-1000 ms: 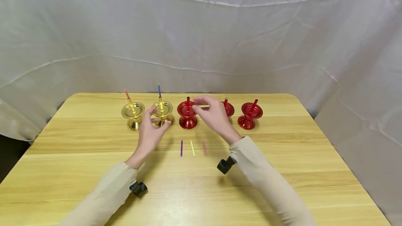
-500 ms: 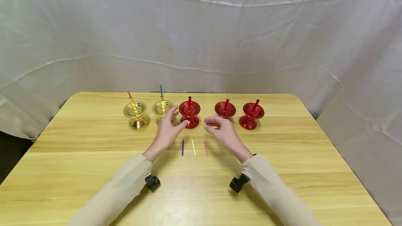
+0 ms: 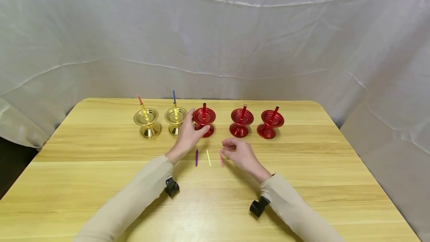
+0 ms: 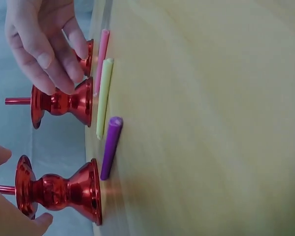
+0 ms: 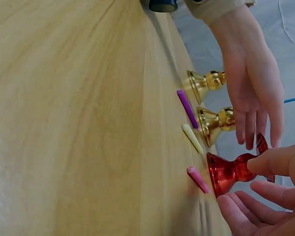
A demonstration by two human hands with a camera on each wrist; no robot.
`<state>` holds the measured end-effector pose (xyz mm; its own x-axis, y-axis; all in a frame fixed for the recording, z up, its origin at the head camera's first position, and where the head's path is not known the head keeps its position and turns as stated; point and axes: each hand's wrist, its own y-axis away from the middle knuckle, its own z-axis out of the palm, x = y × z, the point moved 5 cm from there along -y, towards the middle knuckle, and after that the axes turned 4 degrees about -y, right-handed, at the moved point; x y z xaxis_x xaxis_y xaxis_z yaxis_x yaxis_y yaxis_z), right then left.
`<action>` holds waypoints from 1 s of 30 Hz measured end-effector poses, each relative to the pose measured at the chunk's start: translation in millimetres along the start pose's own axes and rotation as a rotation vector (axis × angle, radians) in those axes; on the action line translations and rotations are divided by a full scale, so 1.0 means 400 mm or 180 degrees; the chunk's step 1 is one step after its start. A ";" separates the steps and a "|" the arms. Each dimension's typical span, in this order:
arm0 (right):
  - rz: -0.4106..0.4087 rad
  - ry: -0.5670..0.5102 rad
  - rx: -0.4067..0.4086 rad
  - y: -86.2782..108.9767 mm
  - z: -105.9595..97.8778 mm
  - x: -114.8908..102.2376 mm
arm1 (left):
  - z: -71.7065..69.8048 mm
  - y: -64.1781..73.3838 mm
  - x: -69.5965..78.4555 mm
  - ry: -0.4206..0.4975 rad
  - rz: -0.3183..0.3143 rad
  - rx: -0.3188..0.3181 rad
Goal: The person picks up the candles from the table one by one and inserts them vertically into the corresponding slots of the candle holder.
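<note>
My left hand (image 3: 188,133) is beside the leftmost red candle holder (image 3: 204,117), its fingers spread and its thumb overlapping the holder's side in the head view. In the left wrist view the finger and thumb of that hand stand on either side of the red holder's dish (image 4: 24,187). My right hand (image 3: 242,155) hovers low by the pink candle (image 3: 221,158), fingers loosely bent with nothing between them. A yellow candle (image 3: 209,158) and a purple candle (image 3: 196,158) lie to its left on the table. The right wrist view shows all three thin candles lying apart.
Two gold candle holders (image 3: 150,130) stand at the left, one bearing a red candle (image 3: 140,99), the other a blue candle (image 3: 174,96). Two more red holders (image 3: 240,129) stand to the right. A pale cloth (image 3: 215,40) hangs behind the wooden table (image 3: 302,182).
My left hand has moved right, from the gold holders to the leftmost red holder. My right hand has come down and back from the red holders to the pink candle.
</note>
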<state>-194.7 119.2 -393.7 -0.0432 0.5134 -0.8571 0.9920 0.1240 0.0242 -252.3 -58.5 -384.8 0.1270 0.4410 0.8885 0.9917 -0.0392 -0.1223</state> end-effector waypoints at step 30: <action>-0.0001 0.0472 -0.0177 -0.007 0.035 0.015 | 0.042 -0.046 -0.027 0.0552 -0.0584 -0.0015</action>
<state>-196.1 110.1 -406.1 -0.0646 0.6327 -0.7717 0.9840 0.1690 0.0562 -272.2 -47.5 -399.6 -0.0543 0.2806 0.9583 0.9985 0.0230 0.0499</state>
